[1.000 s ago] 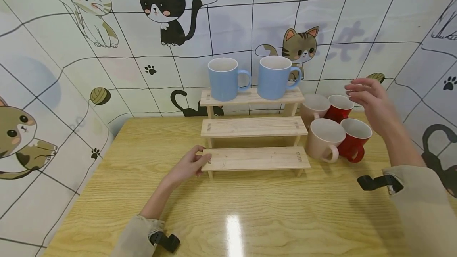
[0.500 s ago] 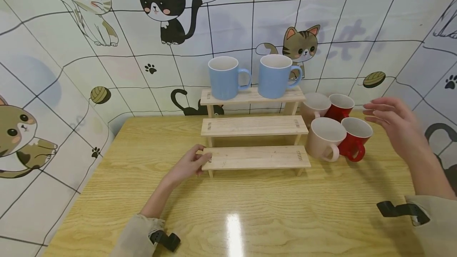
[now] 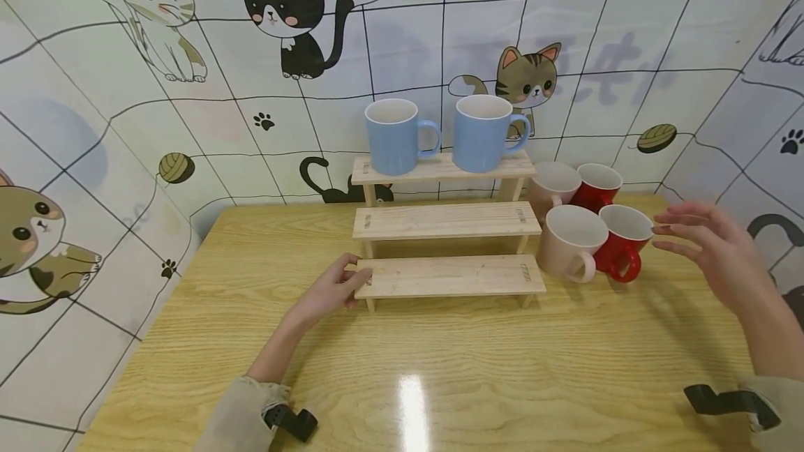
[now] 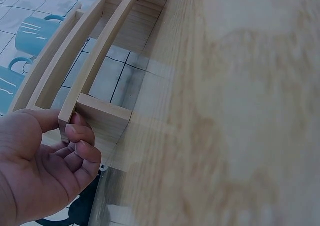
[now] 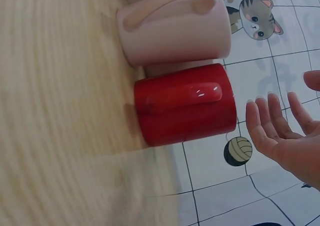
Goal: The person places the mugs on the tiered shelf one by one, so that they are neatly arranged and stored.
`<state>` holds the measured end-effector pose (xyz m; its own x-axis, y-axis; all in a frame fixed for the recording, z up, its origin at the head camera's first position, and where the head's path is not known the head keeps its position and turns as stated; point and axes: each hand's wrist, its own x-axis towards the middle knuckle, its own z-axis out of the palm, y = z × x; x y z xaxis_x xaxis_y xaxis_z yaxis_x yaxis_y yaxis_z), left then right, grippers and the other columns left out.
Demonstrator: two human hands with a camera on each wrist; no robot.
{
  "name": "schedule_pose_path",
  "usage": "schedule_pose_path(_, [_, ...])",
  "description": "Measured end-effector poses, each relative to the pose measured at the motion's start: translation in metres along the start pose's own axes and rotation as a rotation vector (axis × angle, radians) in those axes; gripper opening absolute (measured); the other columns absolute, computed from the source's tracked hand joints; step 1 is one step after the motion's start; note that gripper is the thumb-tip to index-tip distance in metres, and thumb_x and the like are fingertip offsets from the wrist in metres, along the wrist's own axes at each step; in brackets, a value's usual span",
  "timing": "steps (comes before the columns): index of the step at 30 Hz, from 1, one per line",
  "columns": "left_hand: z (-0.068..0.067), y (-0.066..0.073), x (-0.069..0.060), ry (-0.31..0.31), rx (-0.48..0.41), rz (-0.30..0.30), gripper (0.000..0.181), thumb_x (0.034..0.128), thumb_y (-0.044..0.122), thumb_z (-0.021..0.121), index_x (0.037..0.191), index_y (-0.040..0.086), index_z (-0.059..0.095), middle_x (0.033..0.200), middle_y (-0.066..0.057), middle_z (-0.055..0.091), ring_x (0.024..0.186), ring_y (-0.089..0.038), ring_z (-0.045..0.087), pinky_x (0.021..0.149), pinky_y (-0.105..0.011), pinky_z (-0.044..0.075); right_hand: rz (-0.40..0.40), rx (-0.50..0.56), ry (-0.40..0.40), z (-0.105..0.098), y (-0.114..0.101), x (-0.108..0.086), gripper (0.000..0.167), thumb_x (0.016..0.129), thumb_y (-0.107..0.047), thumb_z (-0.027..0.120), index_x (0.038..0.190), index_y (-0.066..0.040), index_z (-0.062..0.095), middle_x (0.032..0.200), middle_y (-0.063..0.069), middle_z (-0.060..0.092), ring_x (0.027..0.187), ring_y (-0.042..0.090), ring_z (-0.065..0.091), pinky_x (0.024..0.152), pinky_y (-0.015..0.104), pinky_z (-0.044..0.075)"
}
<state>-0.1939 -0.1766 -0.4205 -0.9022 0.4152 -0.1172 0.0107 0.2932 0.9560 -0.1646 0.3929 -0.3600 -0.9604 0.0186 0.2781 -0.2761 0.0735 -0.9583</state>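
A three-step wooden shelf (image 3: 447, 220) stands on the table. My left hand (image 3: 331, 286) pinches the left end of its lowest board; the left wrist view shows thumb and curled fingers (image 4: 82, 136) around the board's corner. On the top step are two light blue mugs (image 3: 393, 138), handles to the right. My right hand (image 3: 716, 246) hovers just right of the front red mug (image 3: 622, 246), fingers spread and holding nothing. In the right wrist view that red mug (image 5: 185, 105) is upright, apart from the fingertips.
Left of the front red mug is a pale pink mug (image 3: 570, 246). Behind them stand another pink mug (image 3: 553, 183) and another red mug (image 3: 595, 187), partly hidden. A cat-patterned backdrop (image 3: 408, 47) rises behind the wooden table (image 3: 326, 382).
My right hand has moved right, down and toward me from above the back red mug, then slightly lower beside the front one. The left hand keeps its hold on the shelf.
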Motion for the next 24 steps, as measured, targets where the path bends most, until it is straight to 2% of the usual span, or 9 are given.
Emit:
schedule_pose_path(4, [0.0,0.0,0.001,0.002,0.0,-0.001,0.042,0.1073,0.028,0.054,0.134,-0.001,0.038,0.073,-0.002,0.043,0.06,-0.017,0.041,0.062,-0.031,0.04,0.024,-0.069,-0.013,-0.007,0.01,-0.007,0.026,0.107,-0.005,0.046,0.131,-0.015,0.051,0.12,-0.007,0.059,0.102,0.0,0.061,0.076,0.012,0.051])
schedule_pose_path(7, [0.0,0.0,0.001,0.005,0.005,-0.002,0.043,0.1072,0.029,0.054,0.134,-0.001,0.038,0.074,-0.002,0.045,0.06,-0.017,0.042,0.062,-0.031,0.041,0.03,-0.076,-0.031,-0.011,0.018,-0.011,0.023,0.107,-0.004,0.046,0.128,-0.013,0.052,0.117,-0.005,0.058,0.1,0.001,0.062,0.076,0.014,0.052])
schedule_pose_path(12, [0.0,0.001,0.0,0.005,0.007,-0.004,0.046,0.1072,0.029,0.054,0.136,-0.002,0.036,0.074,-0.003,0.045,0.061,-0.017,0.042,0.063,-0.031,0.04,0.053,-0.108,-0.108,-0.014,0.03,-0.016,0.021,0.107,-0.002,0.044,0.123,-0.012,0.054,0.114,-0.005,0.058,0.098,0.001,0.065,0.078,0.014,0.051])
schedule_pose_path(14, [0.0,0.001,0.0,0.006,0.009,-0.004,0.046,0.1072,0.029,0.054,0.136,-0.002,0.036,0.075,-0.003,0.046,0.061,-0.017,0.042,0.062,-0.031,0.04,0.079,-0.136,-0.14,-0.015,0.032,-0.017,0.022,0.108,-0.003,0.042,0.122,-0.016,0.053,0.114,-0.008,0.059,0.097,-0.001,0.064,0.079,0.012,0.05])
schedule_pose_path(17, [0.0,0.001,0.0,0.006,0.011,-0.004,0.046,0.1071,0.029,0.054,0.136,-0.002,0.037,0.076,-0.003,0.048,0.061,-0.017,0.042,0.062,-0.031,0.04,0.105,-0.138,-0.161,-0.014,0.034,-0.018,0.022,0.108,-0.003,0.042,0.121,-0.015,0.054,0.112,-0.01,0.062,0.096,0.0,0.065,0.08,0.011,0.049])
schedule_pose_path(19, [0.001,0.0,0.0,0.006,0.012,-0.008,0.046,0.1071,0.03,0.054,0.136,-0.001,0.037,0.076,-0.003,0.048,0.061,-0.017,0.042,0.062,-0.031,0.04,0.125,-0.195,-0.163,-0.014,0.035,-0.018,0.021,0.108,-0.005,0.043,0.121,-0.016,0.056,0.11,-0.015,0.063,0.095,-0.002,0.065,0.08,0.01,0.048])
schedule_pose_path(22, [0.001,0.001,0.0,0.007,0.01,-0.007,0.045,0.1072,0.029,0.054,0.136,-0.001,0.037,0.075,-0.003,0.047,0.061,-0.017,0.042,0.062,-0.031,0.04,0.165,-0.275,-0.17,-0.011,0.037,-0.017,0.017,0.109,-0.01,0.043,0.12,-0.011,0.056,0.108,-0.02,0.063,0.094,-0.004,0.065,0.08,0.01,0.049])
schedule_pose_path(24, [0.001,0.001,0.0,0.008,0.011,-0.007,0.045,0.1073,0.029,0.053,0.136,-0.002,0.037,0.074,-0.003,0.046,0.061,-0.017,0.042,0.062,-0.031,0.04,0.212,-0.342,-0.184,-0.009,0.038,-0.015,0.021,0.11,-0.016,0.043,0.124,-0.005,0.053,0.107,-0.025,0.061,0.094,-0.007,0.063,0.079,0.011,0.049])
